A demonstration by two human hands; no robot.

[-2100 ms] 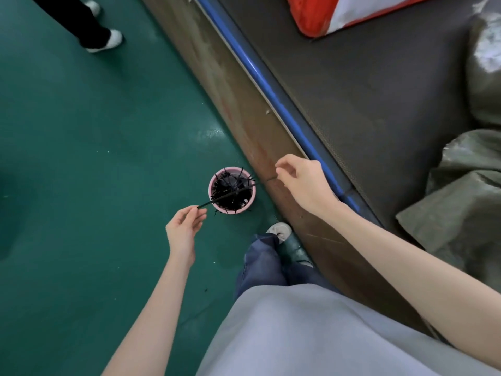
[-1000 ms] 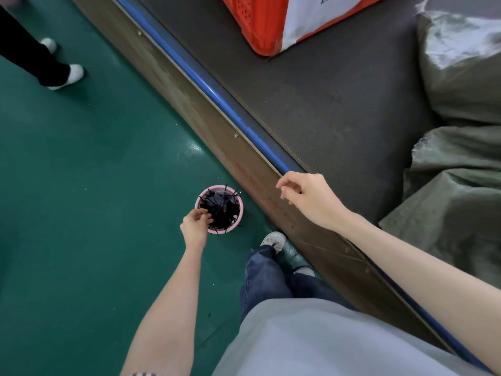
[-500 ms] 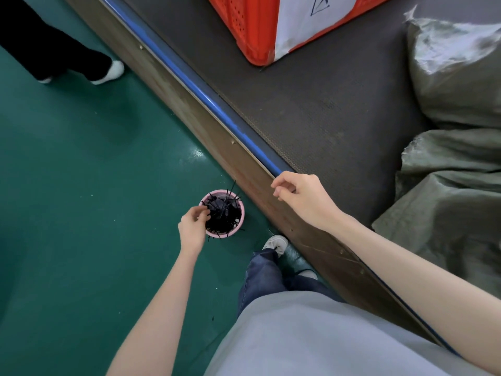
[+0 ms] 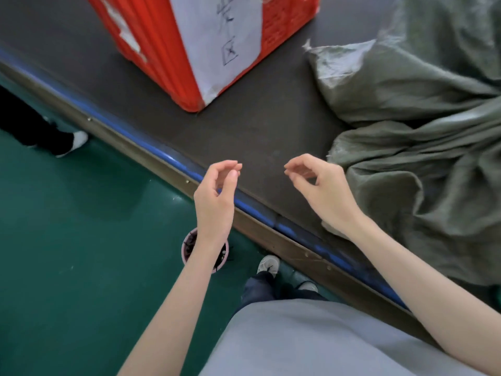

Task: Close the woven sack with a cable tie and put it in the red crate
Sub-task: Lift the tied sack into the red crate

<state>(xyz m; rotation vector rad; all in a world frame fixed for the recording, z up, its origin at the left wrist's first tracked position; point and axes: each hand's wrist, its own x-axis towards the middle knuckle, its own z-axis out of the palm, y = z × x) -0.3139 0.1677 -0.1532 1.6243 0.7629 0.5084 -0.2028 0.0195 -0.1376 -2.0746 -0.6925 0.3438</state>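
I am holding both hands up over the near edge of the dark table [image 4: 252, 126]; my left hand [image 4: 215, 191] is pinching thumb to fingertips, my right hand [image 4: 322, 185] is doing the same, and they are facing each other a little apart; I am judging that a cable tie is stretched between them, but the frame is too blurred to show one, so I cannot tell whether either pinch is grasping anything. The woven sack [image 4: 423, 147] is lying crumpled on the table just beside my right hand, its mouth looking loose and untied; the red crate [image 4: 162, 50] is standing farther back on the same table, well apart from the sack, a white label on its corner. The pink cup [image 4: 187, 249] of black ties is sitting on the green floor [image 4: 81, 240] under my left forearm. So I am reckoning the task is barely starting; gathering the neck, cinching it and lifting the sack into the crate are all remaining.
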